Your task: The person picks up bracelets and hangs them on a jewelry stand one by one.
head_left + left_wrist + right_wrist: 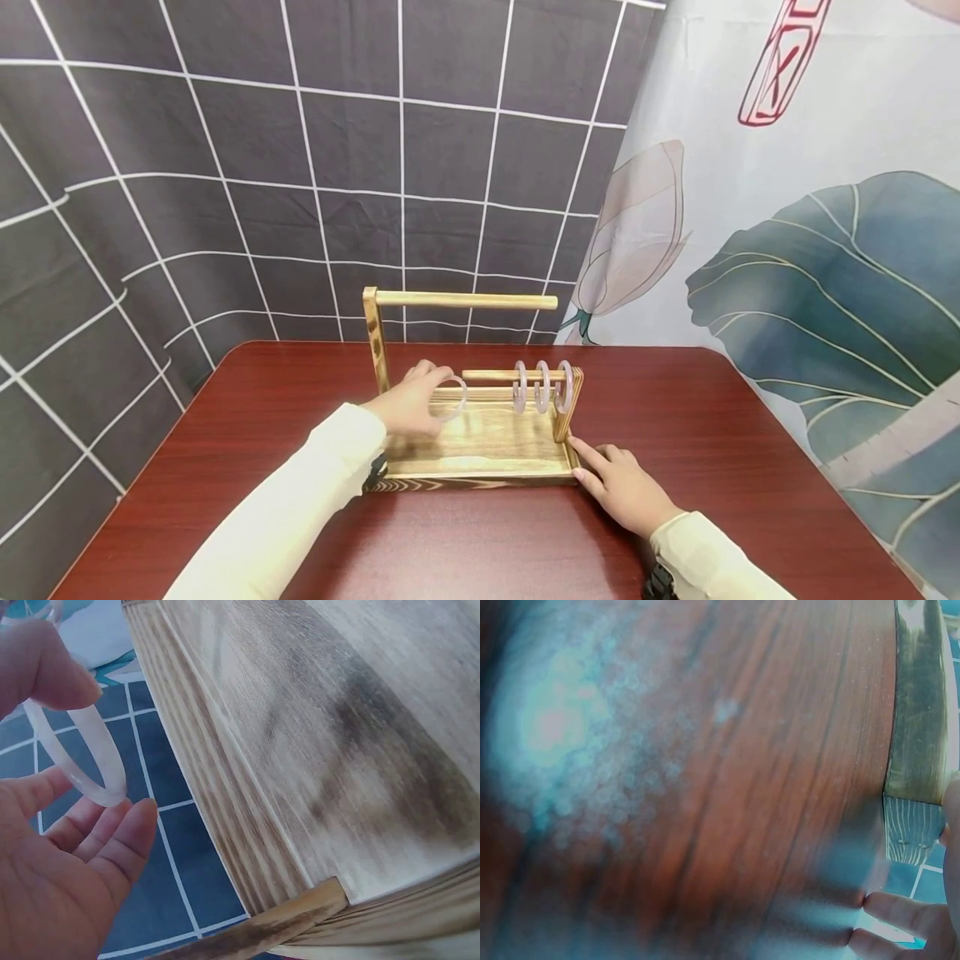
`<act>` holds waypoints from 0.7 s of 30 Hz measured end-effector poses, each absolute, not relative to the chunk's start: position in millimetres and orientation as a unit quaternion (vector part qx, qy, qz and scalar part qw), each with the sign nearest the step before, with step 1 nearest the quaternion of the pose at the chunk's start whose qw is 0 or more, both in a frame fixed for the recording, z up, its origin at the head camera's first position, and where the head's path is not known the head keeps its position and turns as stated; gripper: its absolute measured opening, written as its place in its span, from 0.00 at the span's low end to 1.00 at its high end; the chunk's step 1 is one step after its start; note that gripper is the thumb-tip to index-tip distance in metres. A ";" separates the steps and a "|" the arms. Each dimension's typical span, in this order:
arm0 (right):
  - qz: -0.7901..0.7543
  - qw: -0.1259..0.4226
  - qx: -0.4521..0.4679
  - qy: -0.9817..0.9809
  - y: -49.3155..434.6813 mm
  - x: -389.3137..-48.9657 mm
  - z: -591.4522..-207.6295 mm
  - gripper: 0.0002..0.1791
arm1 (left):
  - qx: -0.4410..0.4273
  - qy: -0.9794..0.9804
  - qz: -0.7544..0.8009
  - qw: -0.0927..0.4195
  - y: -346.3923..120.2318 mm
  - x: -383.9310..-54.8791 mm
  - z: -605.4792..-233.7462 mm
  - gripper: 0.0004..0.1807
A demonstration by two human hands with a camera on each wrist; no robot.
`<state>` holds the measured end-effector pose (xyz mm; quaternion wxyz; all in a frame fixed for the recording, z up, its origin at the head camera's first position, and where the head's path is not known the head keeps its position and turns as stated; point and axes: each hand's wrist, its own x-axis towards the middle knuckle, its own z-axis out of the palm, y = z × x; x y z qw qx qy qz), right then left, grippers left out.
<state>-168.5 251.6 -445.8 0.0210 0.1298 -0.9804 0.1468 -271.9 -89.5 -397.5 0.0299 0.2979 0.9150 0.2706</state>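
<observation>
My left hand [408, 406] is over the left part of a wooden stand with a tray base [480, 481]. It pinches a pale translucent bangle [464, 400] between thumb and fingers; the bangle [114, 772] hangs upright in the left wrist view. Three similar bangles [542, 387] hang on the stand's lower rod [491, 375], close to its right post. The held bangle is apart from that rod's free left end. With fingers extended, my right hand [626, 490] touches the tray's right end; only some of its fingers [900, 913] show in the right wrist view.
A higher rod [465, 299] runs right from the tall left post [377, 342], with no bangles on it. The stand sits on a dark red wooden table [480, 533]. Behind are a grey gridded cloth [442, 150] and a flower-printed curtain [675, 250].
</observation>
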 end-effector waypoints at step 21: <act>0.142 0.024 0.134 -0.981 253.9 -171.1 -449.9 0.27 | 0.255 0.886 0.388 -0.005 -97.4 -266.9 -401.3 0.48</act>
